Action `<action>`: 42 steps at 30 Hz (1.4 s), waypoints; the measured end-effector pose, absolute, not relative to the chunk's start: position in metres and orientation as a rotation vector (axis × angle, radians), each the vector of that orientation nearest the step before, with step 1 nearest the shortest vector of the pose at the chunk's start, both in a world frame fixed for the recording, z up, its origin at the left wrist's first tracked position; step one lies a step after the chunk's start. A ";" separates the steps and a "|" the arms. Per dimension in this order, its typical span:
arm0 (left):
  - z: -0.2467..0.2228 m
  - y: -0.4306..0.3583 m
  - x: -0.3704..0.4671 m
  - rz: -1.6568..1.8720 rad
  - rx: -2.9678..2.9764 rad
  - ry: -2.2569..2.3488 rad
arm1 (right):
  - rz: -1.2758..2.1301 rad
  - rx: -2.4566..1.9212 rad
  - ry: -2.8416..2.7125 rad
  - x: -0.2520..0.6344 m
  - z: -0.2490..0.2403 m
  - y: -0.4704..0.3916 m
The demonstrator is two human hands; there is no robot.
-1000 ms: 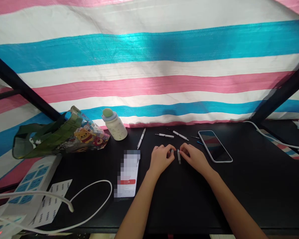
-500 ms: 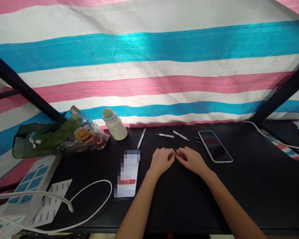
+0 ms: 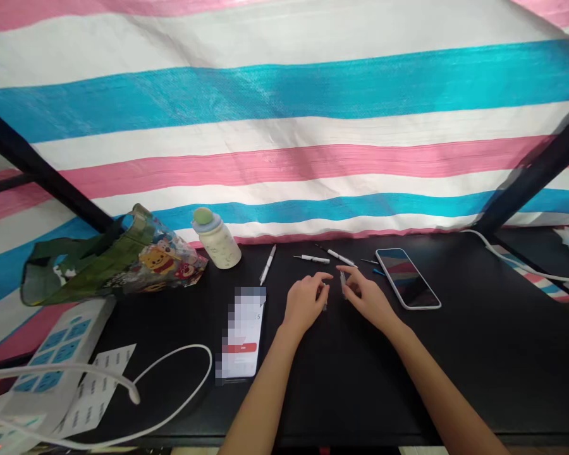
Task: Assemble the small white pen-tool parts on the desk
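Note:
Just above the black table [image 3: 455, 379], my left hand [image 3: 304, 302] is closed with a small clear piece [image 3: 325, 308] by its fingertips, most of it hidden. My right hand [image 3: 364, 296] pinches a short, clear, tube-like piece [image 3: 343, 283], perhaps a pen part. A small gap lies between the two hands. Beyond them lie a white pen [image 3: 268, 265], a white pen piece with a thin tip [image 3: 312, 258] and another slim white pen piece [image 3: 341, 257]. A thin dark rod [image 3: 369, 261] and a small blue piece [image 3: 379, 272] rest near my right hand.
A phone with a lit screen [image 3: 246, 332] lies left of my arms, a dark-screened phone [image 3: 408, 278] to the right. A cream bottle [image 3: 219, 243] and a green bag [image 3: 118, 265] stand at the back left. A power strip [image 3: 71, 341] and white cable [image 3: 189, 398] occupy the near left.
My hands were touching at the fingertips; now they have come apart sideways. A clear piece shows in each hand. The view has shifted slightly.

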State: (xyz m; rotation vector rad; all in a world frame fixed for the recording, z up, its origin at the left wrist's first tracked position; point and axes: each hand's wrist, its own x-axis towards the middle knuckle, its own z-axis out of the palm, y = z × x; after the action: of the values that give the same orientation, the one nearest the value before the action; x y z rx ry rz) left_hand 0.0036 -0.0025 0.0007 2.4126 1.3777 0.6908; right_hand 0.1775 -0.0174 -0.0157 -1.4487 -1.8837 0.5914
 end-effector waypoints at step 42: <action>0.005 -0.003 0.002 0.850 2.467 1.359 | 0.429 -1.565 -1.900 0.181 -0.011 -0.019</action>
State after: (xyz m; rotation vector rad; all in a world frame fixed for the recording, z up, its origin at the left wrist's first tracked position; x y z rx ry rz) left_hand 0.0016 -0.0029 0.0050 2.4674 1.3589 0.8497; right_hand 0.1813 -0.0189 -0.0109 -1.5648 -1.8998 0.4294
